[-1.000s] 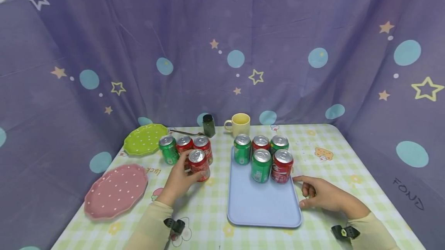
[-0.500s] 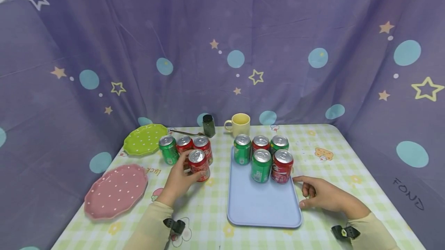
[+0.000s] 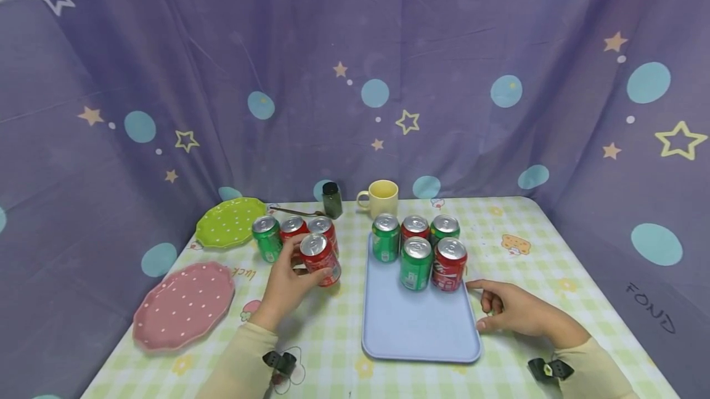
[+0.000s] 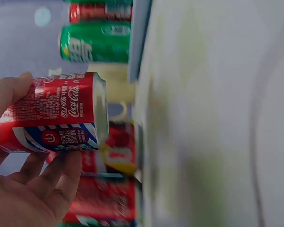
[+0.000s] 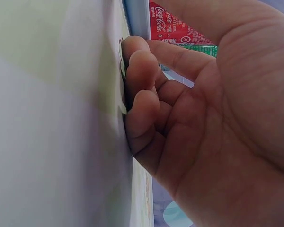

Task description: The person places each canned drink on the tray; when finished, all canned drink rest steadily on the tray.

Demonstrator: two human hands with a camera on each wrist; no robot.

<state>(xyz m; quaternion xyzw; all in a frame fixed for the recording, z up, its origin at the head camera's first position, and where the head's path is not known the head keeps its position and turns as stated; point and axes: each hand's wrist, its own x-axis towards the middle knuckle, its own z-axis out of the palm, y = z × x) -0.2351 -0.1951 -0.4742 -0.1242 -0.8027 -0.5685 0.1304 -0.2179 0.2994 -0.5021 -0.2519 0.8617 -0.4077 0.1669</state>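
My left hand grips a red Coca-Cola can between thumb and fingers. In the left wrist view that can hangs clear of the tablecloth. Behind it stand a green can and two red cans, partly hidden by the hand and the held can. To the right lies a light blue tray with several upright green and red cans, among them a green one and a red one in front. My right hand touches the tray's right edge, its fingers loosely bent and holding nothing.
At the left lie a pink dotted plate and a green dotted plate. A spoon-like utensil, a dark-capped jar and a yellow mug are at the back. A purple curtain encloses the table.
My left hand has lifted the red Coca-Cola can slightly off the table, and the can now tilts. My right hand and the tray have stayed in place.
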